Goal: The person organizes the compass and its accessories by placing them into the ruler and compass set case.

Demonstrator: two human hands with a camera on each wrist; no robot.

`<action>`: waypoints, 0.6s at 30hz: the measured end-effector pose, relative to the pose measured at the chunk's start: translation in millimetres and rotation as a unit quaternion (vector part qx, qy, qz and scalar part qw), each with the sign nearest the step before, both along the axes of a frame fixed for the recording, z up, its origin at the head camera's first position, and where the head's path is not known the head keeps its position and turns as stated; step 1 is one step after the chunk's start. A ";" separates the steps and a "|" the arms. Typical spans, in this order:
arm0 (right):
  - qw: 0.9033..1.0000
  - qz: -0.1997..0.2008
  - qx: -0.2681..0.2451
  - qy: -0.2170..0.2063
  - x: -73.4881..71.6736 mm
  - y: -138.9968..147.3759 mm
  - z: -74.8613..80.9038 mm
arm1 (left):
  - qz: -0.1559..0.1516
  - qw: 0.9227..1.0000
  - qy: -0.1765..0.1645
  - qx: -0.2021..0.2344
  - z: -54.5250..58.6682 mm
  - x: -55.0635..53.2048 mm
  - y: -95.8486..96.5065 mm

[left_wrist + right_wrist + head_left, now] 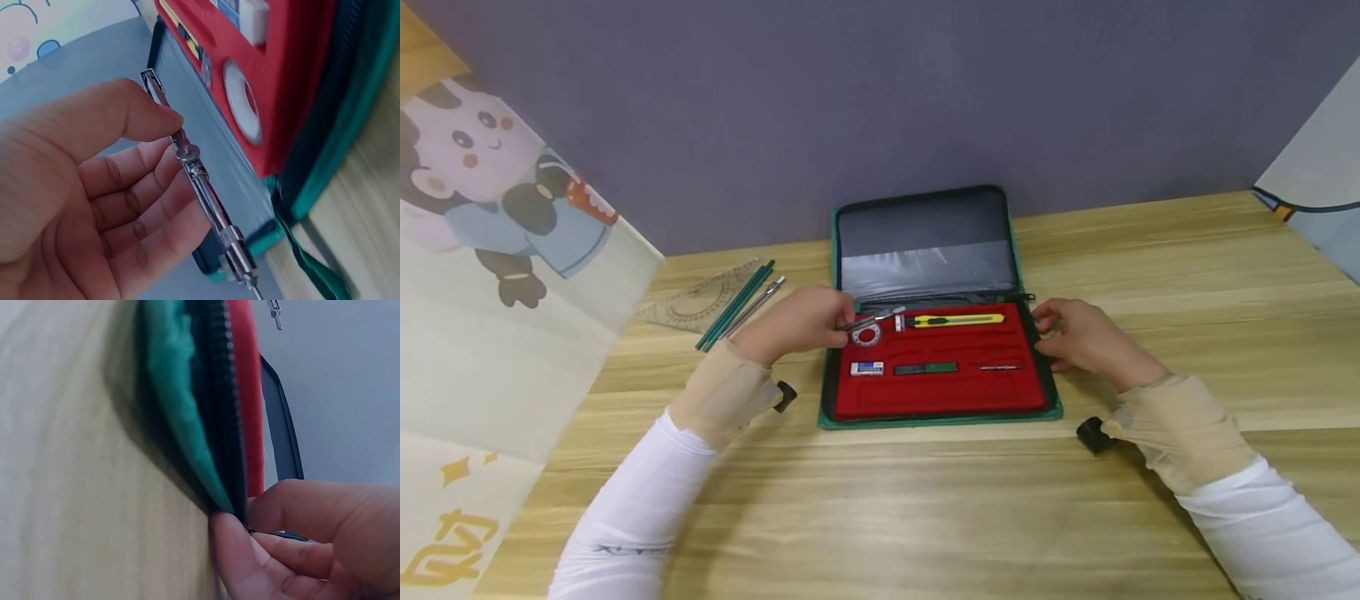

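Observation:
My left hand pinches a slim metal drawing compass between thumb and fingers, above the upper left of the open green zip case. The compass has a small round joint and a thin point at one end. At the case's right edge my right hand pinches the zipped border between thumb and fingers. The red insert holds a round white ring-shaped piece, a yellow cutter knife, an eraser, a dark green lead case and a small metal piece.
Left of the case lie a clear set square, green pencils and a silver pen-like tool on the wooden table. The case's lid stands raised towards the grey wall. A green ribbon hangs at its edge.

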State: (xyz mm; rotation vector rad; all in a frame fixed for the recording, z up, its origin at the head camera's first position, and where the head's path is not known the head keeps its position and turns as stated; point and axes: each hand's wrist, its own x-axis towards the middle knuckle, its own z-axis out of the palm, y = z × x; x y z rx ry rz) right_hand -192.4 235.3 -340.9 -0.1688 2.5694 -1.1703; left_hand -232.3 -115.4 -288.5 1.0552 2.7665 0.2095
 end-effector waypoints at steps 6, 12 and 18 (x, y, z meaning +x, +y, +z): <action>1.000 0.002 -0.003 0.004 0.0 0.4 -0.3 | -0.019 1.000 -0.001 0.006 -3.3 -0.7 17.8; 1.000 0.004 -0.003 0.005 0.0 0.5 -0.4 | -0.027 1.000 -0.006 -0.004 -6.5 -1.9 35.6; 1.000 0.002 0.003 0.002 -0.9 0.9 -0.4 | -0.038 0.999 -0.017 -0.011 -6.5 -2.5 54.2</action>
